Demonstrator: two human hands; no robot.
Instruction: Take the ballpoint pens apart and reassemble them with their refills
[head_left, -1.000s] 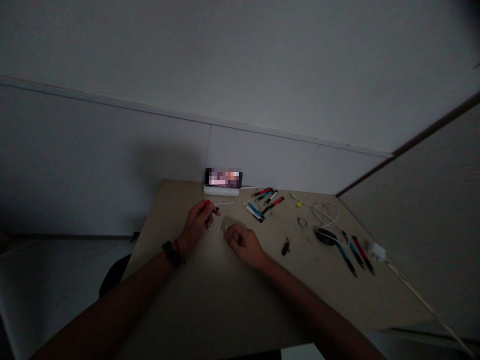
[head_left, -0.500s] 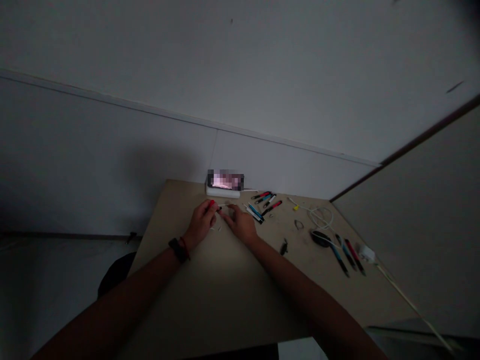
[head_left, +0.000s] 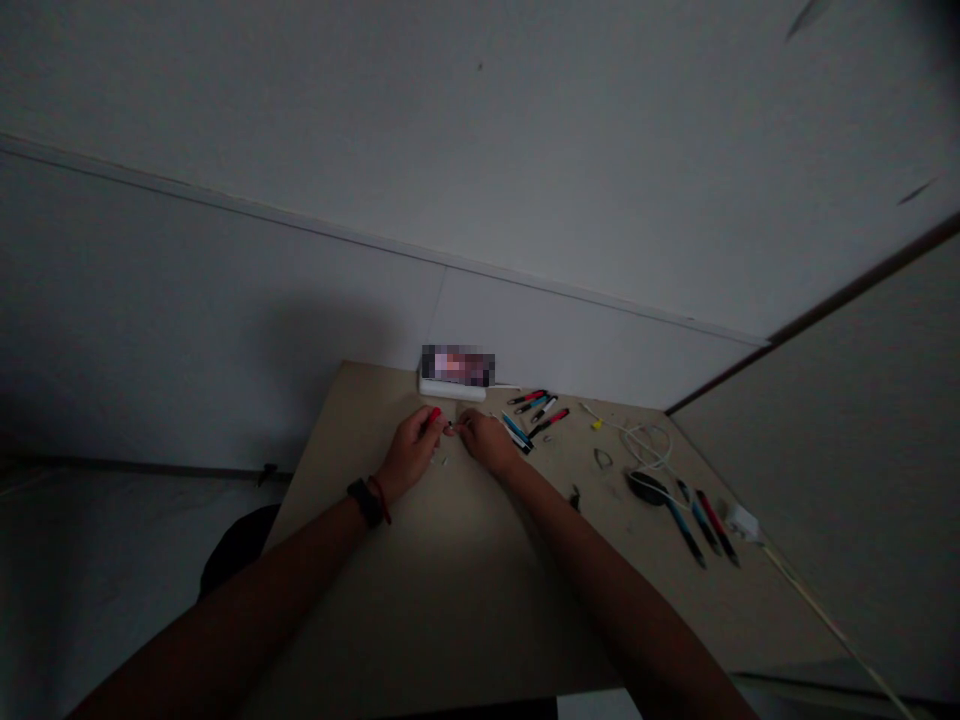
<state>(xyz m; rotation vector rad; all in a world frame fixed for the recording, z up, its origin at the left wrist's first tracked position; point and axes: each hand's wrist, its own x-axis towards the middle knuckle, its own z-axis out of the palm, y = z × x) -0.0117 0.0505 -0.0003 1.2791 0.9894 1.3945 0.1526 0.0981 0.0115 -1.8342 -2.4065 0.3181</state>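
My left hand (head_left: 409,448) is closed around a red pen part (head_left: 434,414) that shows at the thumb, with a small dark bit at its end. Close beside it, the fingers of my right hand (head_left: 486,438) are pinched at that dark end; what they grip is too small and dim to make out. Two tiny pale pieces (head_left: 444,461) lie on the table just below the hands. Right of my right hand lie several pens and pen parts, among them a blue pen part (head_left: 517,428).
A phone (head_left: 459,366) with a lit, blurred screen leans on a white stand (head_left: 453,392) at the wall. Rightward on the table (head_left: 435,600) are a white cable (head_left: 649,445), a black oval object (head_left: 646,488), more pens (head_left: 717,527) and a white plug adapter (head_left: 742,522).
The thin white stick between my hands is no longer visible. The right fingers have drawn closer together at the red part's end. The whole view has shifted slightly.
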